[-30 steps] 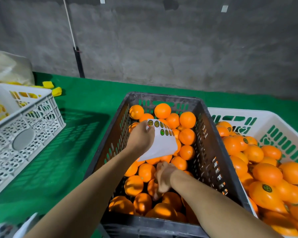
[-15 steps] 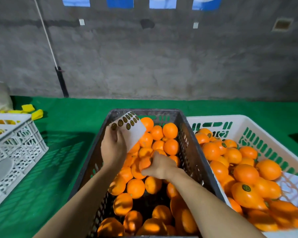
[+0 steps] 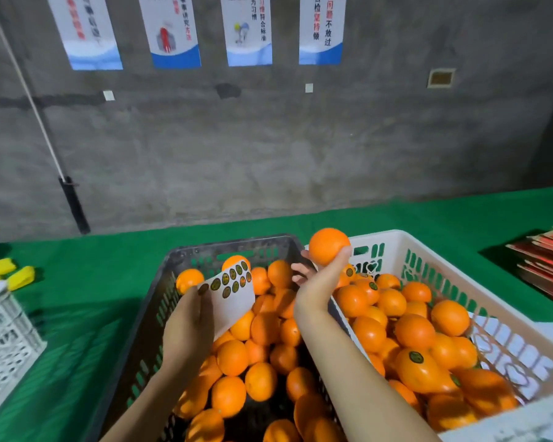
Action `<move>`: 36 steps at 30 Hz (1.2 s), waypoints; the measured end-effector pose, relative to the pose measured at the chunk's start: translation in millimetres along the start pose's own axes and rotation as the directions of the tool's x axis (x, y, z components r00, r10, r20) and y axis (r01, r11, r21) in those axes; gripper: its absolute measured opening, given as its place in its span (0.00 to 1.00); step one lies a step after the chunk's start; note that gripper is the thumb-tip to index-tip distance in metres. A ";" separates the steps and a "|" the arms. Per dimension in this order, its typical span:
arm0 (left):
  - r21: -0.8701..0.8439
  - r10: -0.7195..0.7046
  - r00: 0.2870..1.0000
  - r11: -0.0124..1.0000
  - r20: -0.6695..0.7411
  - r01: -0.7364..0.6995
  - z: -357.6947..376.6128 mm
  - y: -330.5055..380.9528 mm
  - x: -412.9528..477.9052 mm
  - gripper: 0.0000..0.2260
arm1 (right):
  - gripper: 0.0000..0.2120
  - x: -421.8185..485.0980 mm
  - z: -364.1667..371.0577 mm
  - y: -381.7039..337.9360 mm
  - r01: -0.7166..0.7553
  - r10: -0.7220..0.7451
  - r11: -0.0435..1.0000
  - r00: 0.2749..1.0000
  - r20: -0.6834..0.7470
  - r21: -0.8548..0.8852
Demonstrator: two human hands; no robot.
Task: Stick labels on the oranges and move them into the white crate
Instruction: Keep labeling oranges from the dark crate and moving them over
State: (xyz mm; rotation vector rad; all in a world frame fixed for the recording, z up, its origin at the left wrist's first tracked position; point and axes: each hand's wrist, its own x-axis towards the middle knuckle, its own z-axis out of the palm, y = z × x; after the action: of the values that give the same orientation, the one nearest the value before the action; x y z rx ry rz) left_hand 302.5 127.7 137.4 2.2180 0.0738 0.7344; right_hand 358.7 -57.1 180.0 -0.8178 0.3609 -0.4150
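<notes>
Grey concrete wall (image 3: 268,138), green table (image 3: 77,314), black crate (image 3: 224,247) full of fruit, white crate (image 3: 428,253) just right of the black crate, my right hand (image 3: 320,282) lifted above the black crate's right rim, fingers cupping one orange (image 3: 329,246), my left hand (image 3: 189,327) over the black crate, pinching the label sheet (image 3: 233,301).

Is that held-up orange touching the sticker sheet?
Apart. The head view shows open space between the orange in the right hand and the sticker sheet held by the left hand.
</notes>
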 end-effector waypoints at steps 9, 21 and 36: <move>-0.039 -0.007 0.992 0.999 0.128 0.012 4.9 -0.6 -0.1 0.15 | 0.26 4.5 -3.6 -0.7 0.078 -0.079 0.997 0.996 -0.050 -0.018; -0.195 -0.110 0.980 0.971 0.164 0.141 0.3 -4.4 6.2 0.14 | 0.18 -22.1 -14.3 58.2 0.879 -0.040 0.140 0.465 0.884 -0.456; -0.042 -0.035 0.958 0.998 0.285 0.049 1.2 -1.2 2.6 0.12 | 0.11 -23.6 -11.3 59.2 0.718 0.038 0.441 0.585 0.810 -0.539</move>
State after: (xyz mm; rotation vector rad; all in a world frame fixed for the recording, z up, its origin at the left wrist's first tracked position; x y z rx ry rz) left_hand 305.4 128.5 137.2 2.2454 -0.0398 0.3837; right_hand 346.0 -16.4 131.3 -2.0188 -0.5127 -0.2689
